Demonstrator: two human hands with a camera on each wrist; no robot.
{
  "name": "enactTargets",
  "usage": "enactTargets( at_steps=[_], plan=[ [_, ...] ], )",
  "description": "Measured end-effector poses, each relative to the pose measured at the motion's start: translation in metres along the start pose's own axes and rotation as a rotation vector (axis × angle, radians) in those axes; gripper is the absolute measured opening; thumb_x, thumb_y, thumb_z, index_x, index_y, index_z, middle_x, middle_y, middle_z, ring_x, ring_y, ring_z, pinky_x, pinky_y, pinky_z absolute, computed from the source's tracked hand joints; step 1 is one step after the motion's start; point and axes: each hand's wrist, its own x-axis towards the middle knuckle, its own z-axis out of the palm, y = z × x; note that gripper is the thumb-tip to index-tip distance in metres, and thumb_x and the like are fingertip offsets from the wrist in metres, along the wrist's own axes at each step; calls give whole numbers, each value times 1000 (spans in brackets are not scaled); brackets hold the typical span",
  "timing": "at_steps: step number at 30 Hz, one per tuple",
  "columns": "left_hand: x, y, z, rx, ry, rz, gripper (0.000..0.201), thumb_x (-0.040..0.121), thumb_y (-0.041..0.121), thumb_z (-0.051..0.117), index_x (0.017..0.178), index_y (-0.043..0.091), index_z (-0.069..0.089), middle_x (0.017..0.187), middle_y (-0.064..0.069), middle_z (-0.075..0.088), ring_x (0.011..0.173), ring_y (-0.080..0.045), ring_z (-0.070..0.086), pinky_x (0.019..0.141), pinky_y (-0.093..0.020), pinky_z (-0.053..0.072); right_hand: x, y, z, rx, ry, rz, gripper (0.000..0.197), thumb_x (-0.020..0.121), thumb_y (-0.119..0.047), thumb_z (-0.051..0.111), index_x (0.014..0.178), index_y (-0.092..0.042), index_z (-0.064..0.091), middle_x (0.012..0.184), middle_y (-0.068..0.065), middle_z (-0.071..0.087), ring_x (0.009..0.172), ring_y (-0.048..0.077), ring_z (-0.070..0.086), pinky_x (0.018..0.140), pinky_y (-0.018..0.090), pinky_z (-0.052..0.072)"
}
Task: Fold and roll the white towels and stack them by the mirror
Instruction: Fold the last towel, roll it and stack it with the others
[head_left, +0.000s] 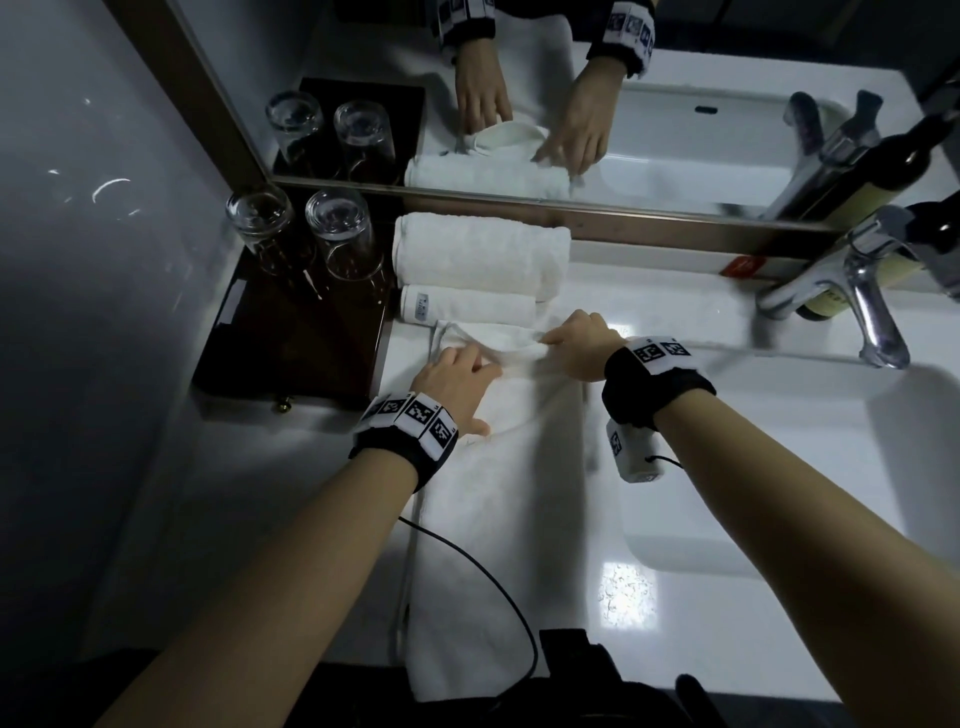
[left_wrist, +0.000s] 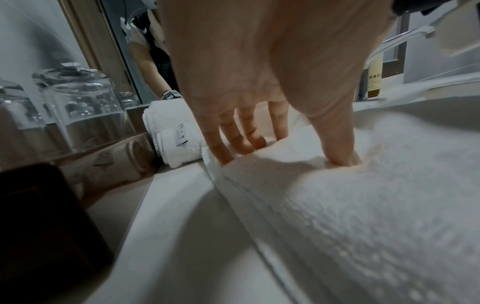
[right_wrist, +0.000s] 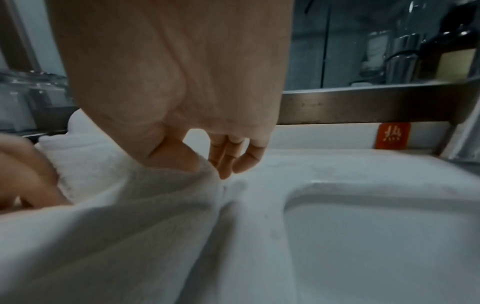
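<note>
A long white towel (head_left: 493, 519), folded lengthwise, lies on the counter from the front edge toward the mirror (head_left: 675, 130). Both hands are at its far end, where the cloth is turned over into a small fold. My left hand (head_left: 467, 371) has its fingers (left_wrist: 228, 142) down behind the fold and its thumb pressed into the top. My right hand (head_left: 558, 340) pinches the fold's right end, thumb tucked in the cloth and fingers (right_wrist: 241, 162) curled. A large rolled towel (head_left: 478, 249) and a small rolled towel (head_left: 467, 306) lie side by side against the mirror frame, just beyond the hands.
A dark tray (head_left: 291, 343) with two upturned glasses (head_left: 340, 228) stands to the left of the rolls. The sink basin (head_left: 779, 467) and chrome faucet (head_left: 852, 291) are on the right, with a dark bottle (head_left: 930, 234) behind. A black cable (head_left: 483, 571) crosses the towel near the front.
</note>
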Motion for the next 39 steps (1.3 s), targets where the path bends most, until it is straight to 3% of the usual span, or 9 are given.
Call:
enactTargets(
  at_steps=[6, 10, 15, 20, 23, 26, 30, 34, 39],
  plan=[
    [2, -1, -2, -12, -18, -1, 76, 71, 44, 75, 135, 27, 39, 132, -3, 36, 122, -26, 36, 98, -37, 40, 2, 4, 2, -301, 42, -1, 35, 85, -23, 46, 116, -33, 59, 119, 7, 44, 116, 27, 37, 95, 38, 32],
    [3, -2, -1, -14, -30, -2, 79, 72, 45, 75, 138, 27, 35, 134, -3, 35, 123, -26, 35, 99, -37, 40, 3, 5, -2, -509, 154, -43, 37, 79, -29, 51, 116, -26, 54, 115, 8, 48, 111, 28, 41, 90, 40, 32],
    [4, -3, -1, -29, -27, -1, 81, 70, 46, 76, 138, 29, 35, 134, -2, 35, 123, -25, 35, 100, -36, 40, 8, 5, -6, -307, 150, -1, 34, 83, -34, 44, 113, -21, 50, 116, 10, 53, 110, 29, 45, 89, 42, 33],
    [5, -3, -2, -42, -26, -2, 80, 68, 45, 77, 136, 29, 37, 135, -1, 35, 123, -25, 35, 97, -36, 41, 11, 7, -15, -138, -49, 40, 25, 81, -41, 47, 83, -21, 60, 104, 5, 64, 105, 30, 56, 81, 37, 33],
    [6, -3, -2, -50, -27, -3, 81, 67, 45, 78, 135, 28, 38, 135, -1, 35, 123, -25, 35, 97, -37, 42, 12, 7, -19, 8, -102, 31, 26, 82, -37, 55, 91, -15, 66, 99, 7, 67, 100, 29, 60, 71, 29, 36],
    [7, -3, -2, -49, -30, -4, 81, 67, 45, 78, 135, 29, 37, 136, -1, 34, 123, -25, 35, 97, -37, 41, 10, 6, -15, 53, -48, -3, 17, 85, -32, 55, 81, -17, 64, 89, 3, 59, 98, 29, 57, 73, 32, 37],
    [8, -3, -2, -49, -34, -9, 81, 66, 45, 79, 134, 29, 38, 136, 0, 34, 123, -25, 35, 97, -37, 41, 8, 5, -6, 106, 67, -30, 17, 82, -22, 60, 94, -14, 68, 104, 11, 58, 104, 33, 52, 74, 35, 41],
    [9, -3, -2, -55, -33, -6, 81, 65, 45, 80, 133, 29, 39, 138, 2, 32, 123, -24, 35, 94, -36, 41, 11, 10, -10, 155, 128, -12, 27, 78, -21, 65, 105, -15, 65, 118, 12, 50, 113, 32, 45, 88, 39, 43],
    [10, -4, -1, -60, -35, -5, 81, 65, 44, 80, 134, 29, 38, 139, 2, 31, 124, -24, 34, 95, -36, 41, 10, 11, -15, -239, 152, -158, 27, 80, -44, 59, 101, -27, 61, 109, 5, 50, 111, 27, 44, 86, 38, 32]
  ],
)
